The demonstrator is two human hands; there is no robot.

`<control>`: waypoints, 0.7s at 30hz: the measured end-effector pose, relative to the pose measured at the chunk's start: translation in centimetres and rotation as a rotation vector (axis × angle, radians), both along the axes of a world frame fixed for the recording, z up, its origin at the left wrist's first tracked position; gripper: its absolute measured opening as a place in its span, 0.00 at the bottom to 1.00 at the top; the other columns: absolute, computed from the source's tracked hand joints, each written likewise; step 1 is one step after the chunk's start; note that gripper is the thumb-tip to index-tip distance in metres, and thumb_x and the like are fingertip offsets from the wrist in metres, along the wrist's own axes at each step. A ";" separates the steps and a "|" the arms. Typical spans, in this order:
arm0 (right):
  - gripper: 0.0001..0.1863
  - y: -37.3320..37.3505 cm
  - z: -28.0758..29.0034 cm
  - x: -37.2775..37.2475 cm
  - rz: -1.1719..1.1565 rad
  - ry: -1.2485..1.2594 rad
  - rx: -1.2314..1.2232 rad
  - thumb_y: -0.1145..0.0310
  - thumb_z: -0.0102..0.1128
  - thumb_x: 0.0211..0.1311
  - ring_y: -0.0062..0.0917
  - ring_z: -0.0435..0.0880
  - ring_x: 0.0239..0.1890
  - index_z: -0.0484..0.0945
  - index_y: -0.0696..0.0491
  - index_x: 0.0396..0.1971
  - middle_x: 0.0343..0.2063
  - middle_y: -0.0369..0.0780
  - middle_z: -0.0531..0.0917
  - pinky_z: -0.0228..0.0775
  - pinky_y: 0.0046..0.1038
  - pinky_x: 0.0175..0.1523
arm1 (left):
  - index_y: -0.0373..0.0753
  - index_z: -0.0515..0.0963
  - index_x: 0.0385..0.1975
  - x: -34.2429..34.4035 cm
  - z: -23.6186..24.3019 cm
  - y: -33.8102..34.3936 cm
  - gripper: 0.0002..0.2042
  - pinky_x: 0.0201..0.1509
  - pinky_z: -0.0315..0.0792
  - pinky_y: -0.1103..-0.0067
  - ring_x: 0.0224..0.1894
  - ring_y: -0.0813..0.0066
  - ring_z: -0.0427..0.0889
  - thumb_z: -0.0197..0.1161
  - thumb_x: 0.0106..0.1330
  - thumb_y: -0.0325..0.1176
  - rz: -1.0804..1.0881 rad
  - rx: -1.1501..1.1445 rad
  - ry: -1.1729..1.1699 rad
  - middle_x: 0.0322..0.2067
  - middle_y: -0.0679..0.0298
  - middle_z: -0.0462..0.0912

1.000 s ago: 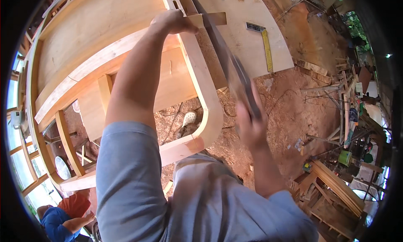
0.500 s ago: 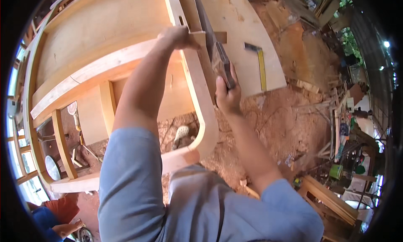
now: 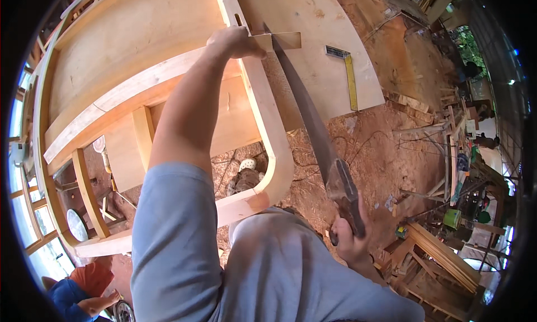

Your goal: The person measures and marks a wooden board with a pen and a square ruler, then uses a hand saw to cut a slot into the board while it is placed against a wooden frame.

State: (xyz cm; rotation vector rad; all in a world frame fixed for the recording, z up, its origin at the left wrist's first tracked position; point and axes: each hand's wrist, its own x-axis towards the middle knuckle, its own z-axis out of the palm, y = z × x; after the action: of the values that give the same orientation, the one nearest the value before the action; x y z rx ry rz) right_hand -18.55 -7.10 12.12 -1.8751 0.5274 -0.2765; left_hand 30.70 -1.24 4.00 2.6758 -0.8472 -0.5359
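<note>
My right hand [image 3: 351, 241] is wrapped round the dark handle of a handsaw [image 3: 306, 107], low at the right of the pale wooden frame. The saw's long blade slants up and left, its far end against a small wooden strip [image 3: 288, 41] that juts out past the frame's edge. My left hand [image 3: 230, 42] is closed over this strip, pressing it on the frame's rail [image 3: 256, 79] near a slot; some of its fingers are hidden. The wooden frame [image 3: 282, 165] has a rounded corner close to my body.
A plywood sheet [image 3: 330, 20] lies beyond the saw, with a yellow-and-dark try square [image 3: 351, 81] on it. Stacked boards [image 3: 442, 255] stand at the lower right. Another person [image 3: 84, 288] is at the lower left. Cables [image 3: 358, 146] trail over the reddish ground.
My right hand has drawn the saw back, down and to the right toward my body, baring more of the blade. My left hand stays in nearly the same place on the strip.
</note>
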 end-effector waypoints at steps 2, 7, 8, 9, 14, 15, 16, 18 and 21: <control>0.30 -0.6 -0.3 3.9 0.061 -0.081 -0.113 0.78 0.47 0.74 0.25 0.81 0.56 0.57 0.66 0.74 0.63 0.49 0.78 0.73 0.27 0.58 | 0.49 0.88 0.50 1.7 -1.5 0.0 0.31 0.51 0.80 0.65 0.48 0.59 0.87 0.75 0.49 0.63 -0.027 -0.014 -0.048 0.45 0.58 0.90; 0.31 -6.7 -12.5 26.1 -0.033 -0.521 -0.404 0.69 0.57 0.71 0.28 0.86 0.45 0.65 0.62 0.72 0.49 0.50 0.86 0.78 0.31 0.49 | 0.48 0.84 0.58 -1.5 2.4 -1.9 0.38 0.59 0.80 0.66 0.54 0.59 0.86 0.75 0.47 0.63 -0.040 0.065 -0.009 0.51 0.60 0.88; 0.31 -6.8 -12.9 27.5 -0.050 -0.644 -0.487 0.68 0.59 0.70 0.30 0.87 0.46 0.66 0.62 0.71 0.49 0.51 0.86 0.78 0.31 0.51 | 0.48 0.84 0.57 -1.1 1.9 -1.8 0.38 0.59 0.80 0.67 0.54 0.58 0.86 0.75 0.46 0.63 -0.016 0.071 -0.037 0.50 0.59 0.88; 0.31 -6.5 -12.1 27.9 -0.039 -0.647 -0.473 0.68 0.59 0.70 0.30 0.87 0.46 0.66 0.62 0.71 0.49 0.51 0.86 0.78 0.31 0.51 | 0.48 0.84 0.57 -0.8 1.7 -1.3 0.38 0.59 0.79 0.66 0.54 0.59 0.86 0.75 0.46 0.63 -0.024 0.101 -0.038 0.50 0.59 0.88; 0.32 -7.1 -5.2 28.8 -0.009 -0.276 -0.261 0.65 0.58 0.71 0.32 0.86 0.50 0.66 0.63 0.71 0.50 0.54 0.85 0.77 0.31 0.55 | 0.47 0.86 0.54 -0.1 1.4 -1.7 0.36 0.58 0.79 0.66 0.55 0.58 0.86 0.75 0.47 0.63 -0.008 0.046 -0.040 0.50 0.57 0.88; 0.32 -8.3 -6.3 28.4 -0.017 -0.330 -0.385 0.65 0.58 0.71 0.30 0.86 0.49 0.65 0.63 0.71 0.49 0.54 0.85 0.77 0.29 0.54 | 0.47 0.86 0.53 -0.3 0.9 -2.8 0.36 0.58 0.79 0.66 0.55 0.58 0.86 0.75 0.47 0.63 -0.026 0.023 -0.063 0.50 0.57 0.88; 0.32 -7.2 -5.9 26.8 0.007 -0.274 -0.272 0.66 0.57 0.72 0.27 0.85 0.48 0.64 0.63 0.72 0.50 0.52 0.85 0.76 0.27 0.53 | 0.47 0.86 0.53 -0.5 0.0 -2.3 0.36 0.58 0.79 0.66 0.55 0.58 0.86 0.75 0.47 0.63 -0.031 0.032 -0.044 0.50 0.57 0.88; 0.32 -4.7 -4.4 20.4 0.045 -0.226 -0.143 0.70 0.55 0.73 0.22 0.83 0.48 0.61 0.63 0.73 0.52 0.49 0.84 0.76 0.25 0.52 | 0.48 0.87 0.52 0.6 -0.1 -1.7 0.34 0.56 0.79 0.67 0.54 0.58 0.86 0.75 0.49 0.63 -0.070 -0.020 0.026 0.49 0.57 0.88; 0.32 -1.9 -1.4 5.9 0.023 -0.020 0.006 0.75 0.52 0.74 0.25 0.83 0.52 0.58 0.64 0.75 0.60 0.50 0.80 0.76 0.27 0.54 | 0.53 0.85 0.55 1.7 -1.1 -0.8 0.34 0.57 0.78 0.66 0.54 0.59 0.85 0.76 0.49 0.64 -0.092 -0.005 0.087 0.50 0.60 0.88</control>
State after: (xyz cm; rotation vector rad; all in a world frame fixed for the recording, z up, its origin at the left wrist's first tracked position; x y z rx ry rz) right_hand -12.61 -8.96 10.73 -1.8700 0.4922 -0.2780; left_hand 32.38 -1.99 2.90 2.5976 -0.9481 -0.6654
